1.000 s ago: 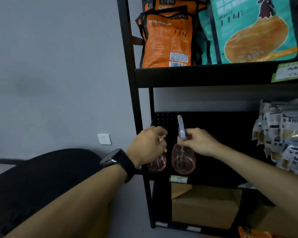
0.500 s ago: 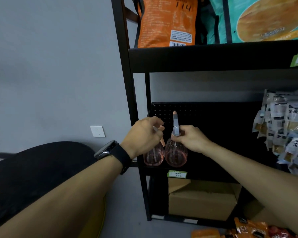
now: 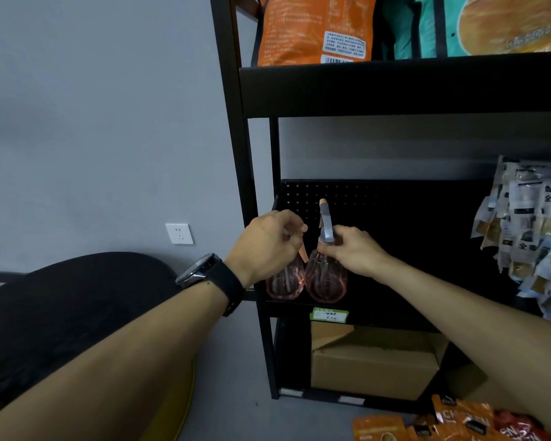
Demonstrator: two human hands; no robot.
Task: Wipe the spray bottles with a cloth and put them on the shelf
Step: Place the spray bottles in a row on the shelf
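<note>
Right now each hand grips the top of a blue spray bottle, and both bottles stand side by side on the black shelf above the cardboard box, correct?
Not quite: the head view shows the bottles are clear pink, not blue. The left hand and right hand each grip a spray head, and the left bottle and right bottle stand side by side on the black shelf above the cardboard box.

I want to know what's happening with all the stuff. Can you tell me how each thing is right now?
Left spray bottle: upright on the shelf, top gripped by the left hand.
Right spray bottle: upright beside it, neck held by the right hand.
Cardboard box: below, one flap raised.
Orange bag: standing on the upper shelf.
</note>
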